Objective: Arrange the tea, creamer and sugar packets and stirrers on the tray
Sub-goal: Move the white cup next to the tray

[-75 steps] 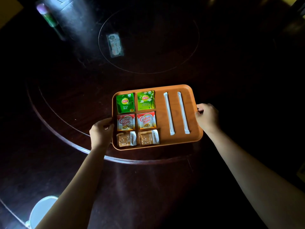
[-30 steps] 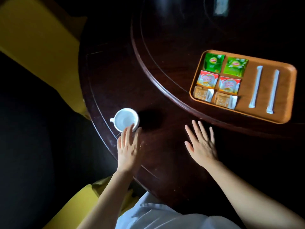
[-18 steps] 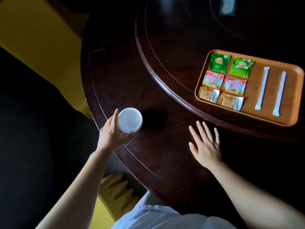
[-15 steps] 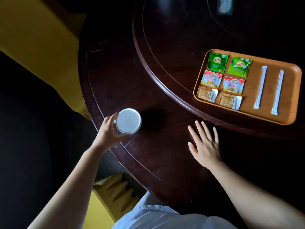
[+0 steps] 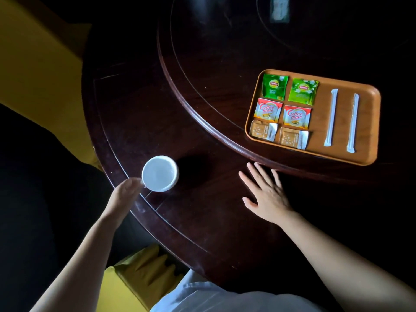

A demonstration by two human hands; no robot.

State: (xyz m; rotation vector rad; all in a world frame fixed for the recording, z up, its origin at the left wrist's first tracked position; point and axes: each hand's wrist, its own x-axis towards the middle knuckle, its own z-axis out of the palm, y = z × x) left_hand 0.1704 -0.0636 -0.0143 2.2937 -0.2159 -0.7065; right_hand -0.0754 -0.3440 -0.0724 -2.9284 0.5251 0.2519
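An orange tray rests on the raised turntable at the right. On it lie two green tea packets, two red creamer packets, two brown sugar packets and two white wrapped stirrers set side by side. A white cup stands near the table's left edge. My left hand pinches the cup at its near rim, where the handle is hidden. My right hand lies flat on the table with fingers spread, just short of the turntable's rim.
The dark wooden table has a raised round turntable under the tray. A small packet lies at the far top. Yellow chair covers stand left of the table and below its near edge.
Both hands let go of the tray's sides. The view swung left to the cup. My left hand reached the cup and took hold of it; my right hand settled flat on the table.
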